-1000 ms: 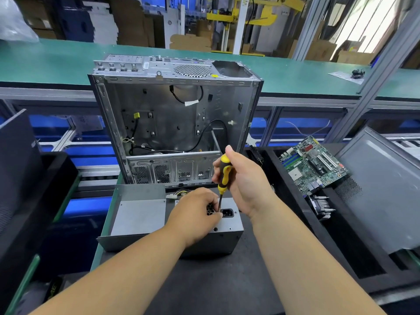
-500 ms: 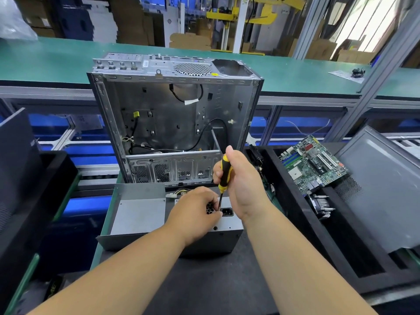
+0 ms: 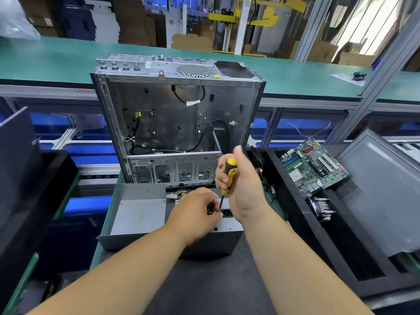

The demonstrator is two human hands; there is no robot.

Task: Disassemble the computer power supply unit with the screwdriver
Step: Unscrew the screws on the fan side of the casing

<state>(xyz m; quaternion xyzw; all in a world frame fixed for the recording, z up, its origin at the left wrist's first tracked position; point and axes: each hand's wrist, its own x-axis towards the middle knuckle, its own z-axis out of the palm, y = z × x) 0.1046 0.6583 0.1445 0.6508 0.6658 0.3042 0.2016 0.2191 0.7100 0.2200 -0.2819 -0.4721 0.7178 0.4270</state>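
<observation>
I see the power supply unit (image 3: 223,233) lying on the dark mat (image 3: 204,287) at the near middle of the worktop, its socket face turned up toward me. My left hand (image 3: 195,214) rests on top of that face with the fingers curled down over it near the fan grille, bracing the box; the fingertips sit just beside the screwdriver shaft. Whether they pinch anything small there, I cannot tell.

My right hand (image 3: 241,189) is wrapped round the yellow-and-black handle of the screwdriver (image 3: 228,178), thumb up, fingers clamped on the grip. The tool stands nearly upright, its tip down on the top face of the unit right beside the black power socket (image 3: 228,213).

Touching the unit's left side is a grey sheet-metal cover (image 3: 138,210), lying open side up. Behind both, toward the far edge of the worktop, stands 1 emptied computer case (image 3: 177,123), open toward me, with loose black cables inside. At the right edge a black tray (image 3: 341,258) carries a green motherboard (image 3: 314,165) and a grey side panel (image 3: 391,196) that leans in it. A green conveyor belt (image 3: 56,60) runs across behind the case.
</observation>
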